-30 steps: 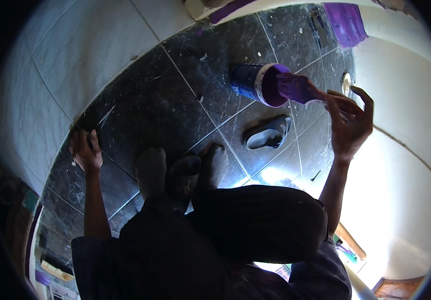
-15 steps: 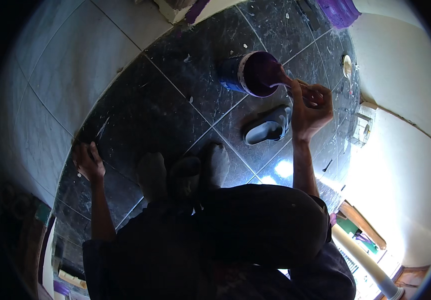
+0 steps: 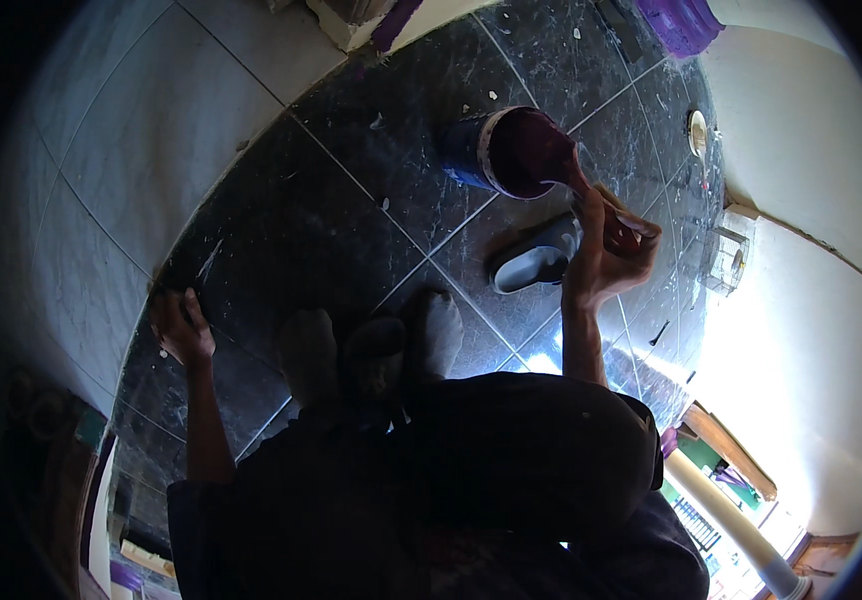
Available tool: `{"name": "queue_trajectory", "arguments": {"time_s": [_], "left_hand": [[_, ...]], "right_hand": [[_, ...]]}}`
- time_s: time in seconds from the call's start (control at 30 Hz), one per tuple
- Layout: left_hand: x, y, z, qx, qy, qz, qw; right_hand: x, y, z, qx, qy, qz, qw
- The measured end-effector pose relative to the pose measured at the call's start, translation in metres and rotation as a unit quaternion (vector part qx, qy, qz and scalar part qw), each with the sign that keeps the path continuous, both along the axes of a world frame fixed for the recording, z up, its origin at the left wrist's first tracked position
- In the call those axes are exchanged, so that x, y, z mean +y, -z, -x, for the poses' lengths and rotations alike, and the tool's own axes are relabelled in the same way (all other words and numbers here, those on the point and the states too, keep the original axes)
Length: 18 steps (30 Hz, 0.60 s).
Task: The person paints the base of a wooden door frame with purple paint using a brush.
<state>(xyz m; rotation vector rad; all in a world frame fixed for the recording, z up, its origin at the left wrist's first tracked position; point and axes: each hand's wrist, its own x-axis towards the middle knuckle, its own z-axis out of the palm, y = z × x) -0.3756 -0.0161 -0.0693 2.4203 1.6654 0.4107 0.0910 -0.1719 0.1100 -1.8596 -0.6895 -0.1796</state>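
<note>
There is a single view, from a wide fisheye camera worn on the person's head, looking steeply down past the body at the dark tiled floor (image 3: 281,230) below. The bare feet (image 3: 371,345) sit near the middle of the picture, far beneath the lens, so the camera stands high above the floor. The forearms come in from the lower edge, the left hand (image 3: 181,325) at the left, the right hand (image 3: 606,250) right of centre near a paint can (image 3: 511,150). Tile joints bend toward the rim, and the pale wall (image 3: 811,200) curves along the right side, with dark vignette at the corners
</note>
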Motion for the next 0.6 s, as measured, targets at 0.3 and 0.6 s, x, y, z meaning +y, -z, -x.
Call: {"name": "queue_trajectory", "arguments": {"time_s": [0.3, 0.6], "left_hand": [[-0.002, -0.005, -0.003, 0.010, -0.019, -0.017, 1.000], [0.002, -0.003, 0.001, -0.011, -0.029, -0.048, 0.998]], "right_hand": [[0.007, -0.049, -0.007, -0.013, -0.062, -0.049, 0.997], [0.113, -0.050, -0.027, -0.129, -0.192, 0.033, 0.972]]}}
